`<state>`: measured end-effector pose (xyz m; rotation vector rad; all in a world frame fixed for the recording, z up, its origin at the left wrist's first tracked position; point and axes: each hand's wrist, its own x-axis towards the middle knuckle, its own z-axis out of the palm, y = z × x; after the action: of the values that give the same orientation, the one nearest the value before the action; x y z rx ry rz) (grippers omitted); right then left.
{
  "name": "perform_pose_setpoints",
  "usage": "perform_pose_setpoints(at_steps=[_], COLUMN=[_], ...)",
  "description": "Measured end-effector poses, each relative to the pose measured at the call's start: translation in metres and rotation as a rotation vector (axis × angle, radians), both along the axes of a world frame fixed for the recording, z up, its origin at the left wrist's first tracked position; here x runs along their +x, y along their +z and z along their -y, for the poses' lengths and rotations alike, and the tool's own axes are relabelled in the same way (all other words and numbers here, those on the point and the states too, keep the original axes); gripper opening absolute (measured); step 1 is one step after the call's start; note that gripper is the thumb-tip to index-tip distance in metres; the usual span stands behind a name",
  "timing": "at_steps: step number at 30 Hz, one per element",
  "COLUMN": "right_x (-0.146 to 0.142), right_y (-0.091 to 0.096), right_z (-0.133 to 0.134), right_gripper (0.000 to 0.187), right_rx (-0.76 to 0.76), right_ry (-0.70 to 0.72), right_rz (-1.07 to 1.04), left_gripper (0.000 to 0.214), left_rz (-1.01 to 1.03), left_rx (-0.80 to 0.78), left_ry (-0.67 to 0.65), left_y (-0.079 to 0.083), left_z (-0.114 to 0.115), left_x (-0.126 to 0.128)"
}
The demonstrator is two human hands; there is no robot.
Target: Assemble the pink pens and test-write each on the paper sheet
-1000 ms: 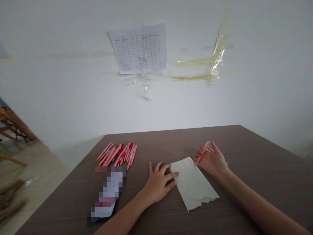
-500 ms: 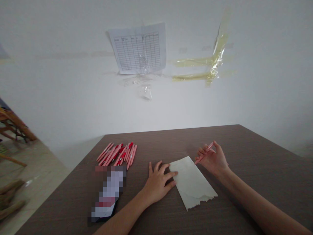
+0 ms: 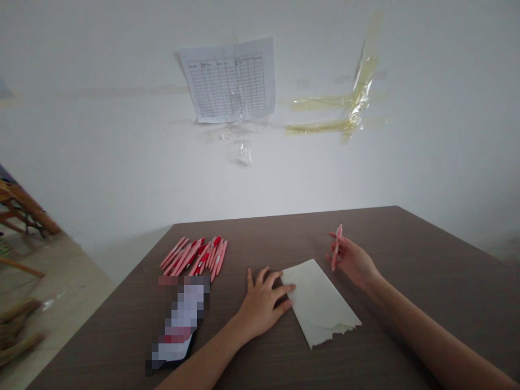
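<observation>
My right hand (image 3: 352, 261) holds a pink pen (image 3: 336, 248) nearly upright, just beyond the far right corner of a torn sheet of white paper (image 3: 320, 304). The paper lies flat on the dark wooden table (image 3: 426, 281). My left hand (image 3: 264, 303) rests flat with fingers spread, its fingertips on the paper's left edge. Several pink and red pens (image 3: 197, 255) lie in a loose row at the far left of the table.
A blurred-out flat object (image 3: 180, 320) lies on the table left of my left hand. A printed grid sheet (image 3: 229, 79) and strips of yellowed tape (image 3: 349, 105) stick to the white wall behind. Wooden furniture (image 3: 20, 208) stands at far left.
My right hand has turned the pen from a slant to nearly upright and shifted slightly away from the paper. My left hand and the paper have stayed put.
</observation>
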<state>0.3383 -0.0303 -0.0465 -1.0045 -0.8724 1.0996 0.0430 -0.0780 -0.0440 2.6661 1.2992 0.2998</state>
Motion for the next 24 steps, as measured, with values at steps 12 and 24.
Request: perform_pose_setpoints(at_steps=[12, 24], right_x=[0.044, 0.059], right_y=[-0.027, -0.038], right_z=[-0.011, -0.015], right_gripper=[0.028, 0.027], right_rx=[0.171, 0.019], right_ry=[-0.471, -0.514], right_rz=[1.524, 1.642], left_gripper=[0.042, 0.042], left_rz=[0.002, 0.006], left_rx=[-0.004, 0.001], left_ry=[0.003, 0.022], left_y=[0.002, 0.000], left_z=[0.001, 0.001], left_x=[0.001, 0.001])
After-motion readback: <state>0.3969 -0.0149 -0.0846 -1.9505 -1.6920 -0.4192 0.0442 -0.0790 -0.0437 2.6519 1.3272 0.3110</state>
